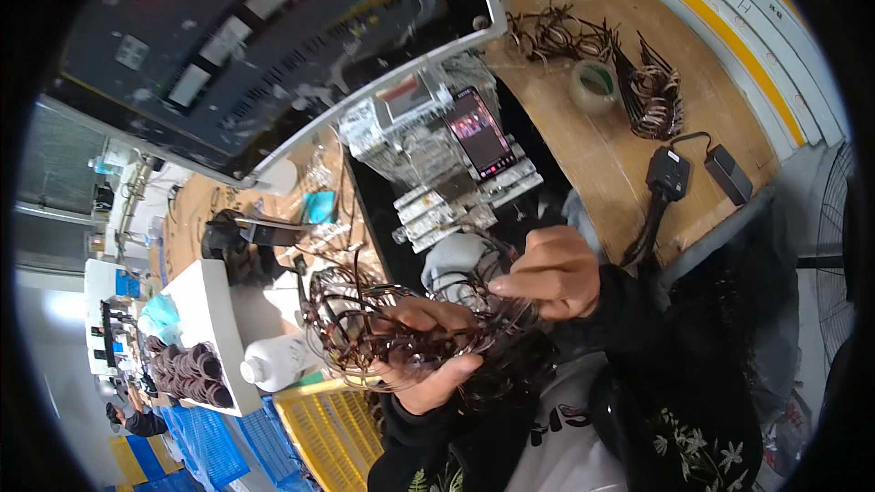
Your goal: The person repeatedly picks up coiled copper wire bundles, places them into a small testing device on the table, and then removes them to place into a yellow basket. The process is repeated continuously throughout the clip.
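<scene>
A tangled bundle of thin, glossy dark-brown curved pieces, perhaps plastic frames, is held in front of my body. My left hand is wrapped round it from below, thumb and fingers closed over the strands. At the bundle's right edge, my right hand is closed with its fingers curled and pressed together. Its fingertips touch or nearly touch the strands; what lies between them is too fine to make out. Beyond the hands is a metal machine fixture with a lit phone lying on it.
A large machine panel with red digits stands at upper left. The right-hand cardboard-covered table bears similar brown pieces, a tape roll and a black adapter. At left are a white bottle, a foam box and a yellow crate.
</scene>
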Demonstrator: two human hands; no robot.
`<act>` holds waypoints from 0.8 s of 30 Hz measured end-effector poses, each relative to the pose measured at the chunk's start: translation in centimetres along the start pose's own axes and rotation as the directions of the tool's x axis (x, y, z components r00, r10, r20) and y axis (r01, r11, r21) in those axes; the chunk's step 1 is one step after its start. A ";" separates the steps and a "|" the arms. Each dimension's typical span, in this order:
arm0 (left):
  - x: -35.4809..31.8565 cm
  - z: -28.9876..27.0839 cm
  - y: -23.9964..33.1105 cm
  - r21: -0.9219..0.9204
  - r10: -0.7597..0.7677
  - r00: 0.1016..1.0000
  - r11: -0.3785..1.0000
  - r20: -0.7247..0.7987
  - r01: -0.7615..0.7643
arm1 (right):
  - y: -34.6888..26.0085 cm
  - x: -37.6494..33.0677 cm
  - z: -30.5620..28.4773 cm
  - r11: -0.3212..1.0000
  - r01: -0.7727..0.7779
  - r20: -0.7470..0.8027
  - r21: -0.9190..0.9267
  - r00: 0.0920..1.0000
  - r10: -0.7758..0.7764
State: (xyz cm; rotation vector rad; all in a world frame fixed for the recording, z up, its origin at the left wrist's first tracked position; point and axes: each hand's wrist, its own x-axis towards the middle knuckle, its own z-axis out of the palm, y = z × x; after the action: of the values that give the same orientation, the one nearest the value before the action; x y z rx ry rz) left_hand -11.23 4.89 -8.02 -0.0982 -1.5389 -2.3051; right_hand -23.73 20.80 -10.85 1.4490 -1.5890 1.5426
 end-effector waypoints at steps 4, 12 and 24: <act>-0.3 -0.1 0.2 0.248 0.117 0.990 0.959 0.078 -0.133 | 2.8 0.4 -0.7 0.993 -0.107 -0.110 0.049 0.988 0.112; 0.0 -1.5 2.1 0.258 -0.115 0.911 0.938 -0.397 0.231 | 7.7 2.1 -0.1 0.956 -0.065 -0.068 0.287 0.994 0.089; 0.1 -4.9 0.9 0.328 0.135 0.817 0.942 -0.560 0.069 | 13.4 0.1 2.5 0.645 -0.473 -0.220 0.601 0.678 0.701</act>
State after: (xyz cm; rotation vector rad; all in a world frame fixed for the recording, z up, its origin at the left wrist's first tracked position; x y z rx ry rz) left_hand -10.27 0.17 -9.15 0.6071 -1.5342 -1.7599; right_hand -35.00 15.77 -16.71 0.6505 -1.5178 2.6258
